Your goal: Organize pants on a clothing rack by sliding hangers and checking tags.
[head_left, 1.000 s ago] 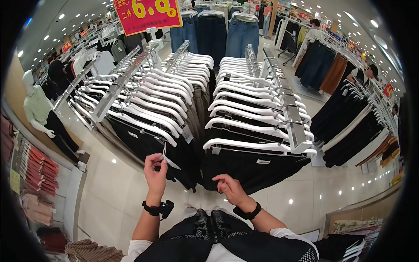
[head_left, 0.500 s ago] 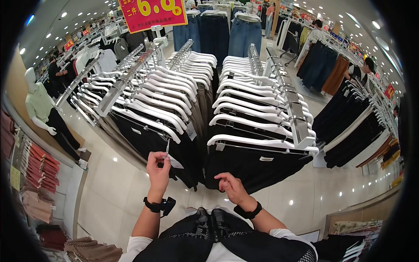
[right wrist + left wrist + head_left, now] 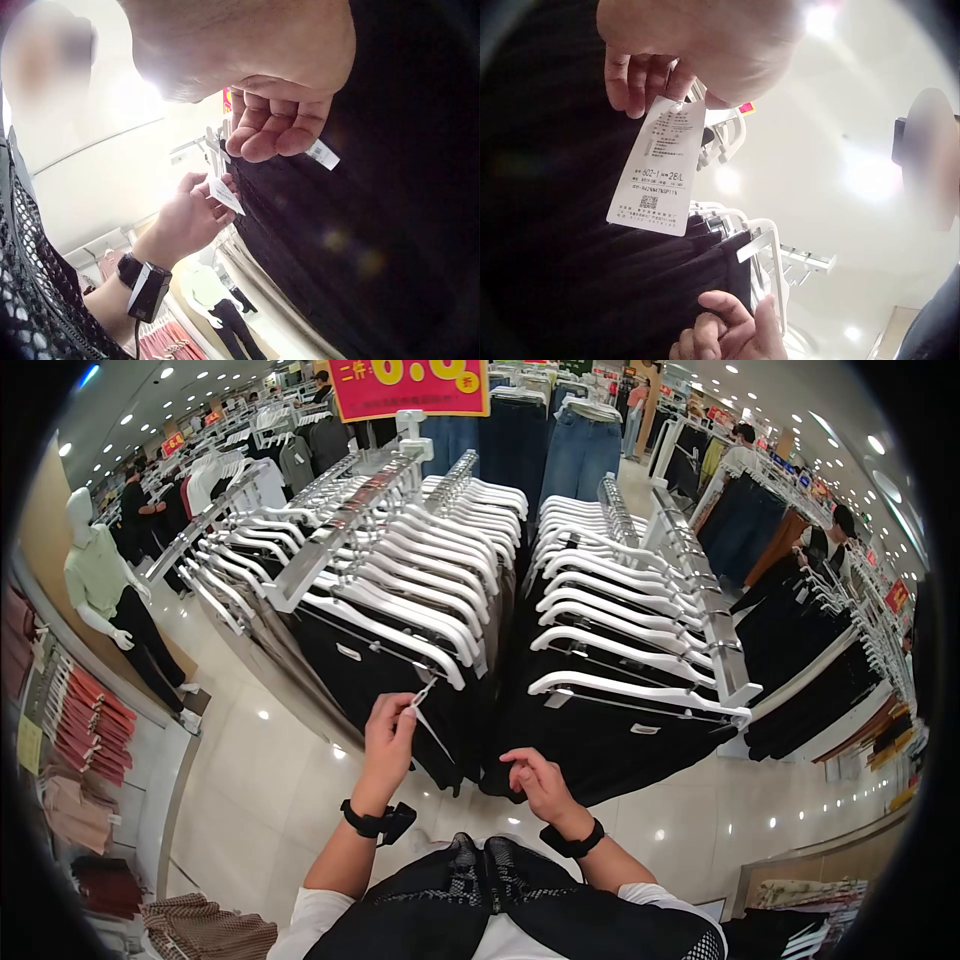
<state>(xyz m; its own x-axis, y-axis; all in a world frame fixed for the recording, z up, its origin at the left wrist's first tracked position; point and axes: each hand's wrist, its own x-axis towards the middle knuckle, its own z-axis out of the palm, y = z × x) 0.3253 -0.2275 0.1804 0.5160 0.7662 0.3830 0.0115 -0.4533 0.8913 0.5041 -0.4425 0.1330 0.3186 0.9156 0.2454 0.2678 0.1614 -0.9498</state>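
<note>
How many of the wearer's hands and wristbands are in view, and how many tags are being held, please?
Hands: 2 (left hand, right hand)
Wristbands: 2 (left wristband, right wristband)
Held tag: 1
Total: 5

A: ok so what's the person actually wearing?

B: black vest (image 3: 420, 920), honeycomb-looking mesh panels (image 3: 30, 251), dark zip (image 3: 492, 878) running down the front. short white sleeves (image 3: 312, 922) poke out from under it, forearms bare below that

A: and on the wrists?

B: black strap each side tbh. left strap (image 3: 129, 268) carries a chunky dark box (image 3: 150, 291), squared-off edges, thin dark cable (image 3: 137, 335) coming off it. right strap (image 3: 573, 842) looks like a wide band

A: hands?

B: left hand (image 3: 388, 736) and right hand (image 3: 542, 788) both bare
</note>
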